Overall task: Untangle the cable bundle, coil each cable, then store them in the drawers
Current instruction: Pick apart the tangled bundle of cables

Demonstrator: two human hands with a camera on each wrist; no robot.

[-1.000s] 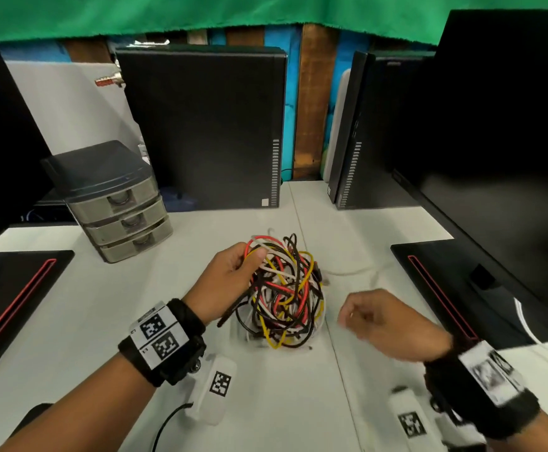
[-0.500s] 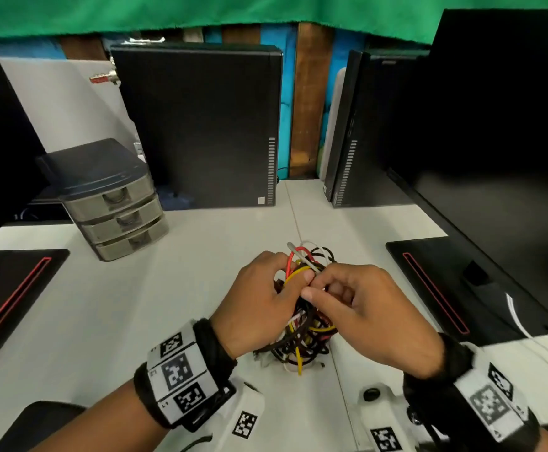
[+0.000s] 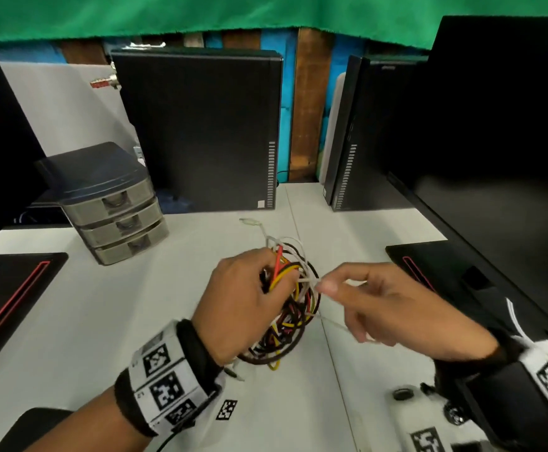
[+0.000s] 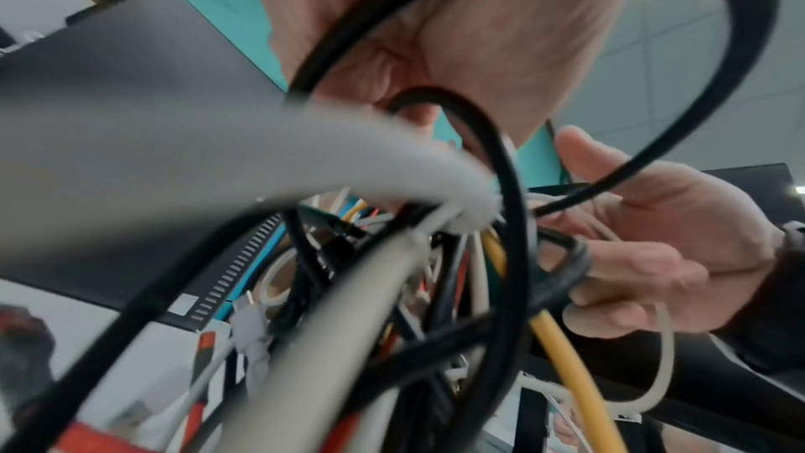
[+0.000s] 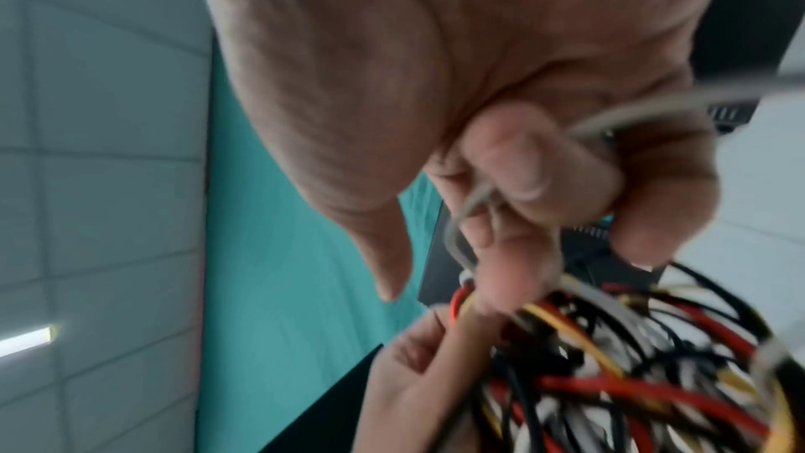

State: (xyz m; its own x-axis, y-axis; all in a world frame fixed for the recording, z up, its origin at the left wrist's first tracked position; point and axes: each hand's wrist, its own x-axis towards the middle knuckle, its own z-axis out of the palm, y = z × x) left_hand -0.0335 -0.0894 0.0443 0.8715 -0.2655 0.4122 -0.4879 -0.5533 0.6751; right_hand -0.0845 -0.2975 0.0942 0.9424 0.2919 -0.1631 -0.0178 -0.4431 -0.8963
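Note:
A tangled cable bundle [image 3: 290, 316] of red, yellow, black and white cables hangs above the white table [image 3: 103, 321], gripped by my left hand [image 3: 243, 298] at its upper left. The same bundle [image 4: 392, 288] fills the left wrist view. My right hand [image 3: 363, 301] pinches a thin white cable [image 3: 308, 280] at the bundle's right side between thumb and forefinger. In the right wrist view the white cable [image 5: 470, 205] runs through the curled fingers above the bundle [image 5: 631, 374]. One white plug end [image 3: 249, 222] sticks out beyond the bundle. The grey three-drawer unit [image 3: 116, 203] stands at the left, all drawers closed.
Two black computer towers [image 3: 201, 132] [image 3: 363, 135] stand at the back. A large monitor [image 3: 494, 141] fills the right, its base [image 3: 445, 272] close to my right hand. Another black base with a red stripe [image 3: 8, 295] lies at the left edge.
The bundle has been lifted off the table by my left hand. My right hand came in from the right, took hold of a white cable, and now pulls it rightward away from the bundle.

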